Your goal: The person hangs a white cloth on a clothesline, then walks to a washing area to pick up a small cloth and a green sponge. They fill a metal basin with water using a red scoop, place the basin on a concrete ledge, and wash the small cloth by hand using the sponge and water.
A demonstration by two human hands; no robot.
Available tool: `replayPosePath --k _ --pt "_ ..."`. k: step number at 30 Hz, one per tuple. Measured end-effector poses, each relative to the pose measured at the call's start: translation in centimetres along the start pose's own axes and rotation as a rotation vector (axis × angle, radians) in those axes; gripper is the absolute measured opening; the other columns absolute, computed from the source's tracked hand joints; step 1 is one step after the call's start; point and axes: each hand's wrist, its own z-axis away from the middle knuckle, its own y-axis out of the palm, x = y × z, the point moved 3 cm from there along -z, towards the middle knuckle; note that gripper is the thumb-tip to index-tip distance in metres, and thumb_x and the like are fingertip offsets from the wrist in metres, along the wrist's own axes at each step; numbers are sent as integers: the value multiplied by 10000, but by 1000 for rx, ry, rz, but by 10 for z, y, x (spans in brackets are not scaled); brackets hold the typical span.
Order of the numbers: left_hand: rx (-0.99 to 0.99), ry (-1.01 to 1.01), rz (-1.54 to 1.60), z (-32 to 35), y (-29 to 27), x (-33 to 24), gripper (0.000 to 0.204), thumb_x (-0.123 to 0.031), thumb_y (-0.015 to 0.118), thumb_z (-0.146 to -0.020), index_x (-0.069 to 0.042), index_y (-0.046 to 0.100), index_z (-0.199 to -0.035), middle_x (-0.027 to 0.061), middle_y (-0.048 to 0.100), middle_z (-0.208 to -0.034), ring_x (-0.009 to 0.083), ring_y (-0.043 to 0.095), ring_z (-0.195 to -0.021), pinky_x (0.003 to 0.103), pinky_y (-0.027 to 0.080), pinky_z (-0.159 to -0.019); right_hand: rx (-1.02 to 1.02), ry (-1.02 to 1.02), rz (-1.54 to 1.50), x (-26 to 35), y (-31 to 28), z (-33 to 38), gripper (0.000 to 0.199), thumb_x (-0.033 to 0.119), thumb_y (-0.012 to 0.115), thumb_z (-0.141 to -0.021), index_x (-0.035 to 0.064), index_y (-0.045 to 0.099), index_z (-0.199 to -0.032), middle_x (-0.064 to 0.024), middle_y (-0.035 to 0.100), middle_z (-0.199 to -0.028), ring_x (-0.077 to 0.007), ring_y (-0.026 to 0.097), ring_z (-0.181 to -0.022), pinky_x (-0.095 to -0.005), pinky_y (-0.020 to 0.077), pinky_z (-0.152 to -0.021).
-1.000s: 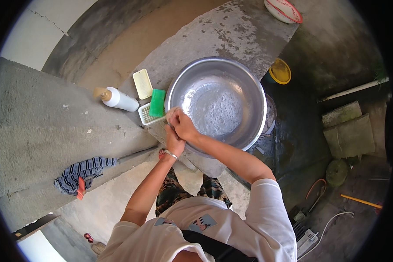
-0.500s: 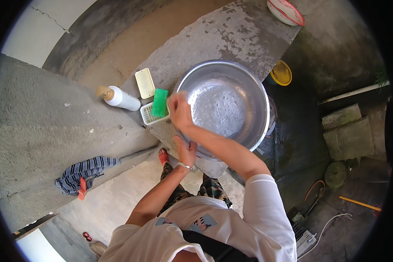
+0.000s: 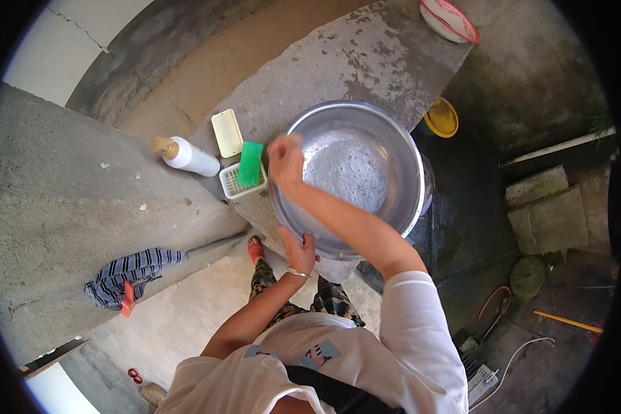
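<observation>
- both hands are at the large steel basin [image 3: 366, 172]: the left hand [image 3: 299, 250] grips its near rim from below, fingers curled over the edge, while the right hand [image 3: 286, 160] hovers at the far-left rim, blurred, so i cannot tell whether it is clenched or loose, or if it holds anything.
- the basin sits on the concrete counter [image 3: 366, 55], its near edge overhanging toward the person; sudsy water covers its bottom.
- just left of the basin a green sponge [image 3: 250, 164] rests in a small white slotted tray [image 3: 233, 185], with a pale yellow soap bar [image 3: 227, 132] and a white bottle [image 3: 186, 156] lying on its side close by.
- a striped cloth [image 3: 127, 274] lies on the low wall, well apart.
- judged step: washing the inside of the basin, one hand steadying it.
- a next move likely calls for a firm hold on the rim so the overhanging basin does not tip or slop.
</observation>
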Motion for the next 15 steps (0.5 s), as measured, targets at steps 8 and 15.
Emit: replayPosePath --k 8,15 --pt "167 -45 27 -10 3 6 337 -118 535 -861 -12 277 -1049 100 535 -855 136 530 -535 262 442 -404 362 -160 266 -75 -42 -28 335 -13 490 -761 113 415 -1063 -194 500 -1158 -452 367 -1176 -471 376 -918" --pt "-87 431 -373 -104 -29 -14 371 -160 522 -861 27 330 -1118 199 557 -893 318 568 -724 400 452 -679 1061 -295 498 -95 -114 78 651 -37 489 -763 102 268 -1360 -122 224 -1438 -384 93 -1344 -467 167 -1094"
